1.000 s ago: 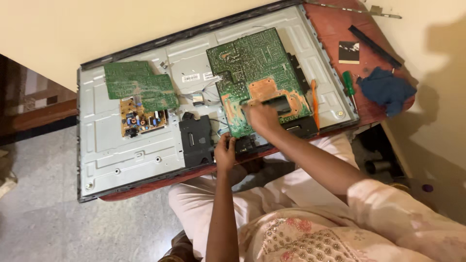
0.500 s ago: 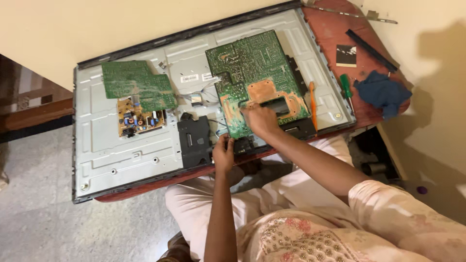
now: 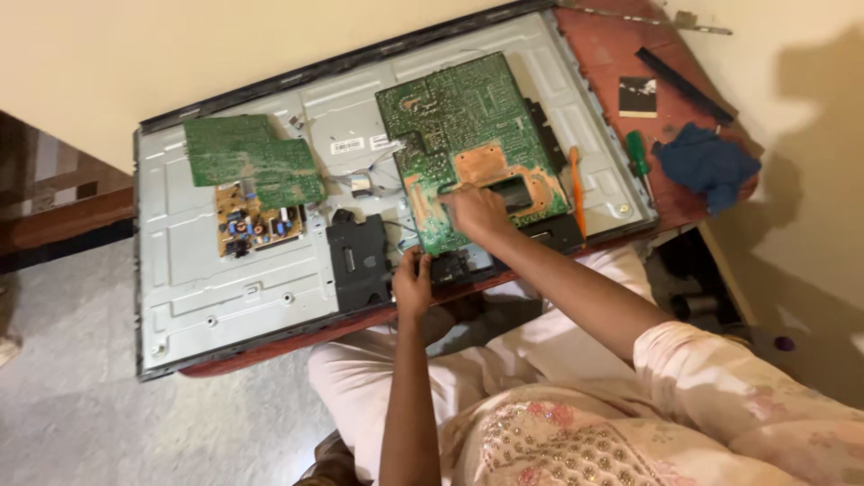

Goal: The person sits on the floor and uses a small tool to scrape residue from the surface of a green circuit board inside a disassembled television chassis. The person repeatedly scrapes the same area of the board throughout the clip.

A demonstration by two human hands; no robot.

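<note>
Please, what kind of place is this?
Probably a home repair corner, not a factory: an opened flat television panel with bare green circuit boards lies on a small red table against a plain wall, with a green-handled screwdriver alongside.

Bare metal panel (image 3: 238, 297) lies open left of the black block (image 3: 358, 261)

Both bare forearms stretch forward. The left hand (image 3: 412, 281) rests curled, near and low. The right hand (image 3: 475, 212) reaches farther, fingers bent downward.
</note>
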